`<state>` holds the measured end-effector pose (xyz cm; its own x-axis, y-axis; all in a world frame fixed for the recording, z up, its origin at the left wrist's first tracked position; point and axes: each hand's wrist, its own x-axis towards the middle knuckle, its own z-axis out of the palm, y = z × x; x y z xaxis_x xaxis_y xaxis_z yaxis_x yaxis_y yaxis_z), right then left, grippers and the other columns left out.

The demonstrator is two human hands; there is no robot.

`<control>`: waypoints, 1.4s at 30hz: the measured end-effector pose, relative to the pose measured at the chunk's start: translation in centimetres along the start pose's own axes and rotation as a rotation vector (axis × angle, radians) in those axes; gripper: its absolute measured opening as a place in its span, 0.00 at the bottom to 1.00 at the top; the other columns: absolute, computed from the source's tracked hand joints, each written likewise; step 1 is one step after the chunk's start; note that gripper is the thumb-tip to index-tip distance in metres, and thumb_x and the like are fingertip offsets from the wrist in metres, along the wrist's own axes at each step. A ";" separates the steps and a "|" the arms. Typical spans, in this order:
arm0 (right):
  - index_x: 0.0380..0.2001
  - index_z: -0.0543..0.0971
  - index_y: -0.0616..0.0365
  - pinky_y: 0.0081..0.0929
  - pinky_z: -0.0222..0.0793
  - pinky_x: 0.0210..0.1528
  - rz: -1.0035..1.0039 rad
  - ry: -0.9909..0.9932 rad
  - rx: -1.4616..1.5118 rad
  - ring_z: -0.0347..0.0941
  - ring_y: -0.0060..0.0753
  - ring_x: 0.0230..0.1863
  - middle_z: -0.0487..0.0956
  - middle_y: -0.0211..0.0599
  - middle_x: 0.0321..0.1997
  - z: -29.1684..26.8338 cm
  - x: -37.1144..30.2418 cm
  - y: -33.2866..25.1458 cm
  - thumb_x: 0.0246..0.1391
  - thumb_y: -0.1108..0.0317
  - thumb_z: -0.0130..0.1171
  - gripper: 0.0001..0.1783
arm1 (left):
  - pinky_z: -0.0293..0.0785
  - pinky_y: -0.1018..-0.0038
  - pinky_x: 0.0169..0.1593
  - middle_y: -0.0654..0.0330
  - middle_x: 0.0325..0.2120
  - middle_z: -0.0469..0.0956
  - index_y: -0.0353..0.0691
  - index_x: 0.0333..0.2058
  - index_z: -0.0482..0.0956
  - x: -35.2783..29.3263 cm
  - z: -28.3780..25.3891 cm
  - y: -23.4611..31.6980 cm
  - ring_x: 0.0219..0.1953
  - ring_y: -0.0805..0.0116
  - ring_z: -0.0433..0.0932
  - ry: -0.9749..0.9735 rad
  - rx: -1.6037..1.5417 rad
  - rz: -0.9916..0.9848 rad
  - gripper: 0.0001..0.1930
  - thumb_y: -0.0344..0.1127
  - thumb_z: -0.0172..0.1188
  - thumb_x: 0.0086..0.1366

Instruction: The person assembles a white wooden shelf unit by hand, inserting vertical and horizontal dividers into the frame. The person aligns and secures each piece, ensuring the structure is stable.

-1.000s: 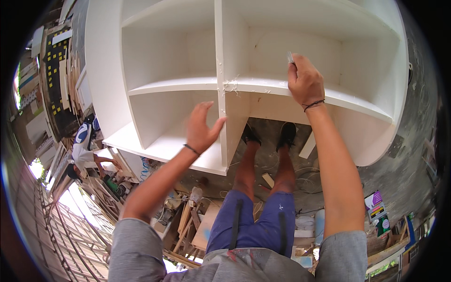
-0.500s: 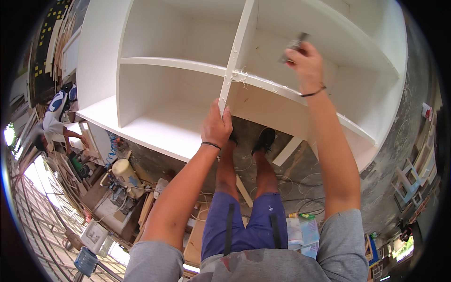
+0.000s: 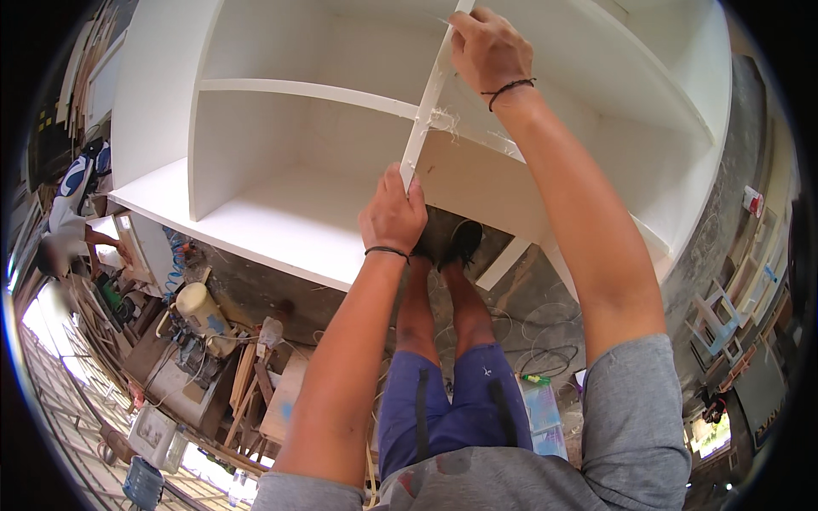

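Note:
A white shelf cabinet lies in front of me, with a narrow divider edge running up between its compartments. Near that divider's lower end, my left hand is wrapped round the board. Farther up the same edge my right hand is closed, its back toward me. The small dark hand tool seen in it earlier is hidden behind the fingers now. Thin white curled shavings cling where the divider meets the cross shelf.
At the left, another person bends over a pale panel. A cream tank compressor and wood offcuts stand lower left. Cables lie on the concrete floor by my legs. Frames lean at the right.
My right hand has swung from over the right compartment up and left onto the divider edge, taking the dark tool out of sight. The left hand still holds the divider.

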<state>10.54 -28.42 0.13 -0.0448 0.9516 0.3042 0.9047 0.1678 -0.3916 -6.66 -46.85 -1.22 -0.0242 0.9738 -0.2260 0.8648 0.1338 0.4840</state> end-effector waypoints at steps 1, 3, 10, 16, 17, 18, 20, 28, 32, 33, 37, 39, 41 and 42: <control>0.29 0.78 0.55 0.42 0.74 0.39 0.007 -0.016 -0.018 0.76 0.48 0.37 0.78 0.41 0.32 0.0 -0.2 -0.2 0.50 0.70 0.56 0.03 | 0.75 0.54 0.33 0.51 0.39 0.78 0.40 0.51 0.66 0.0 0.0 0.0 0.34 0.46 0.79 -0.008 0.000 -0.003 0.19 0.44 0.50 0.66; 0.33 0.79 0.51 0.39 0.73 0.37 0.021 -0.048 -0.055 0.75 0.41 0.37 0.77 0.32 0.33 0.1 -0.7 -0.6 0.49 0.71 0.58 0.07 | 0.75 0.54 0.33 0.51 0.39 0.78 0.40 0.51 0.66 0.0 -0.1 0.2 0.34 0.46 0.79 -0.025 0.000 -0.007 0.19 0.44 0.49 0.66; 0.30 0.77 0.50 0.40 0.74 0.33 -0.080 -0.256 0.083 0.75 0.40 0.37 0.75 0.33 0.31 -1.5 -7.1 -4.7 0.47 0.71 0.56 0.05 | 0.75 0.54 0.35 0.50 0.39 0.78 0.41 0.51 0.67 0.1 -0.3 0.1 0.36 0.45 0.78 -0.012 -0.009 -0.009 0.19 0.43 0.49 0.66; 0.29 0.76 0.53 0.43 0.72 0.32 0.024 -0.066 0.166 0.74 0.49 0.33 0.76 0.38 0.30 -0.6 -2.4 -1.0 0.50 0.70 0.55 0.02 | 0.74 0.54 0.37 0.49 0.39 0.78 0.42 0.50 0.68 -0.1 -0.2 0.2 0.38 0.44 0.77 -0.023 -0.042 -0.028 0.17 0.43 0.50 0.67; 0.29 0.75 0.53 0.43 0.72 0.32 0.060 -0.020 0.185 0.73 0.51 0.31 0.76 0.39 0.29 -0.3 -0.8 0.2 0.51 0.70 0.54 0.02 | 0.74 0.54 0.36 0.49 0.39 0.78 0.42 0.50 0.68 -0.1 0.0 0.2 0.38 0.44 0.77 -0.008 -0.039 -0.020 0.17 0.43 0.50 0.67; 0.27 0.76 0.55 0.43 0.73 0.34 0.088 -0.011 0.187 0.74 0.52 0.33 0.76 0.41 0.30 0.4 -0.3 0.7 0.50 0.70 0.55 0.02 | 0.74 0.55 0.36 0.48 0.38 0.78 0.42 0.50 0.68 0.1 0.3 0.0 0.37 0.44 0.77 0.001 -0.036 -0.020 0.17 0.43 0.50 0.67; 0.25 0.77 0.58 0.42 0.75 0.38 0.138 0.030 0.181 0.76 0.52 0.36 0.78 0.45 0.30 0.8 0.2 0.8 0.50 0.70 0.56 0.04 | 0.74 0.55 0.36 0.49 0.38 0.78 0.42 0.50 0.69 0.1 0.3 0.1 0.37 0.44 0.77 0.018 -0.052 0.006 0.17 0.43 0.50 0.67; 0.27 0.74 0.54 0.42 0.71 0.31 -0.048 -0.136 0.293 0.73 0.48 0.31 0.73 0.38 0.27 -1.0 -8.3 -3.9 0.49 0.73 0.55 0.02 | 0.74 0.56 0.35 0.51 0.39 0.77 0.40 0.50 0.67 0.2 -0.3 0.1 0.36 0.46 0.78 -0.022 -0.011 0.021 0.17 0.42 0.50 0.66; 0.29 0.75 0.53 0.42 0.71 0.31 -0.019 -0.020 0.207 0.73 0.49 0.31 0.74 0.38 0.27 -0.3 -5.4 -0.6 0.50 0.72 0.55 0.02 | 0.74 0.56 0.34 0.51 0.38 0.77 0.40 0.50 0.67 0.2 -0.1 0.4 0.36 0.47 0.78 0.002 0.009 0.025 0.17 0.41 0.50 0.66; 0.28 0.75 0.53 0.42 0.71 0.31 0.069 -0.024 0.222 0.73 0.49 0.31 0.74 0.38 0.27 -0.2 -3.5 0.8 0.49 0.72 0.55 0.02 | 0.74 0.56 0.34 0.51 0.38 0.77 0.40 0.50 0.67 0.0 0.0 0.4 0.35 0.47 0.78 0.010 0.006 0.026 0.17 0.41 0.50 0.66; 0.25 0.77 0.58 0.42 0.75 0.37 0.118 0.068 0.217 0.76 0.52 0.35 0.78 0.46 0.29 0.9 -0.7 1.8 0.50 0.71 0.55 0.04 | 0.74 0.55 0.34 0.49 0.37 0.78 0.39 0.50 0.68 0.2 -0.1 0.8 0.35 0.45 0.78 -0.002 -0.026 0.027 0.17 0.42 0.50 0.67; 0.26 0.76 0.57 0.42 0.74 0.37 0.107 0.044 0.228 0.76 0.50 0.34 0.77 0.45 0.28 0.9 -2.0 0.6 0.49 0.71 0.55 0.03 | 0.73 0.54 0.34 0.45 0.36 0.78 0.38 0.50 0.68 0.2 0.0 0.7 0.35 0.42 0.78 0.027 -0.039 0.042 0.18 0.43 0.49 0.67; 0.26 0.75 0.54 0.43 0.73 0.34 0.064 0.039 0.268 0.75 0.48 0.33 0.76 0.39 0.28 0.8 -4.0 -0.5 0.47 0.71 0.55 0.02 | 0.73 0.54 0.34 0.45 0.36 0.78 0.38 0.49 0.68 0.2 0.0 0.9 0.34 0.41 0.78 0.015 -0.010 0.031 0.17 0.42 0.49 0.67; 0.27 0.75 0.55 0.42 0.72 0.33 0.035 -0.005 0.303 0.74 0.48 0.32 0.75 0.39 0.27 0.5 -5.7 -1.4 0.47 0.72 0.55 0.01 | 0.73 0.53 0.34 0.45 0.36 0.78 0.38 0.49 0.68 0.2 -0.1 0.9 0.34 0.41 0.78 0.010 0.005 0.026 0.17 0.42 0.49 0.67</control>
<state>9.33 -33.91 -1.50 -0.0190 0.9593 0.2817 0.7384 0.2034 -0.6430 -5.91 -46.50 -0.72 -0.0061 0.9788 -0.2050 0.8674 0.1072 0.4859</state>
